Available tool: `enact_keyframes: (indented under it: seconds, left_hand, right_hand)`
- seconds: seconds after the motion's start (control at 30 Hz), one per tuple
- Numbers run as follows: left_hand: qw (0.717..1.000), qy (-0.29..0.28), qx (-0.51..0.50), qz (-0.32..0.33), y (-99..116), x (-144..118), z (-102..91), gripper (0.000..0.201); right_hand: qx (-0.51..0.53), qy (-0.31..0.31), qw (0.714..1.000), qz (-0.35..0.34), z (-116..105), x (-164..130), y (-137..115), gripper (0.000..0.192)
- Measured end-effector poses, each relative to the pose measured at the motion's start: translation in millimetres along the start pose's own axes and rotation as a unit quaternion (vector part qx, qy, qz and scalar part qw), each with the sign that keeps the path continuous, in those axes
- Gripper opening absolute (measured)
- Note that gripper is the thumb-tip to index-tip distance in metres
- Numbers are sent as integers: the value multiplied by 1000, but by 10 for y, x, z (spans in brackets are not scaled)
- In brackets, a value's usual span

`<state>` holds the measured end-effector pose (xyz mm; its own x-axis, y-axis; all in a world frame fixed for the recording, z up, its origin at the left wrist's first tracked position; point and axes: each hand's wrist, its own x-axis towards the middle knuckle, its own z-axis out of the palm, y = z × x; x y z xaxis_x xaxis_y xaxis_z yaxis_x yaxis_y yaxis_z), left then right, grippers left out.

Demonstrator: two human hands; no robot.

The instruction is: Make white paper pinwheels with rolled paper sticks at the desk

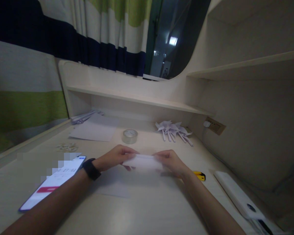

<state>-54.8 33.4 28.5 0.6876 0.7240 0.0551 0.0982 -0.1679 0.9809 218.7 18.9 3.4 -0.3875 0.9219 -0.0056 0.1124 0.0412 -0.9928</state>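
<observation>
Pale desk [147, 209] under a low shelf, striped curtain behind, dim light. From the head camera, both hands meet over the middle of the desk on a folded white paper [142, 161]. The left hand [115, 158], a dark watch on its wrist, pinches the paper's left end between thumb and fingers; the right hand [170, 162] pinches the right end the same way, so the strip hangs just above the desk between them.

To fold it cleanly, I judge the edges should be lined up first, then laid flat and pressed along the crease with a fingertip.

Around them: a lit phone [54, 181] to the left, a tape roll [129, 136] beyond, loose sheets [94, 129], a cluster of paper pinwheels [173, 130], a yellow cutter [200, 176] just beside the right wrist, and a white remote [237, 195].
</observation>
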Motion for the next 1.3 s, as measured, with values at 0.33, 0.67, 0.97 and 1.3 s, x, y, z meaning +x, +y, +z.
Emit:
enact_keyframes:
  seconds: [0.33,0.67,0.97,1.3]
  left_hand:
    - [999,38,-9,-10,-38,2,-21,37]
    - [994,95,54,10,26,9,20,29]
    - [982,146,114,31,-105,71,26,33]
    - [963,114,237,62,-176,109,-9,27]
  right_hand:
    - [62,31,997,17,9,-31,-49,39]
    - [15,71,997,-23,37,-8,-47,33]
    - [-119,140,981,-60,60,78,44,37]
    - [-250,137,953,-105,95,76,24,23]
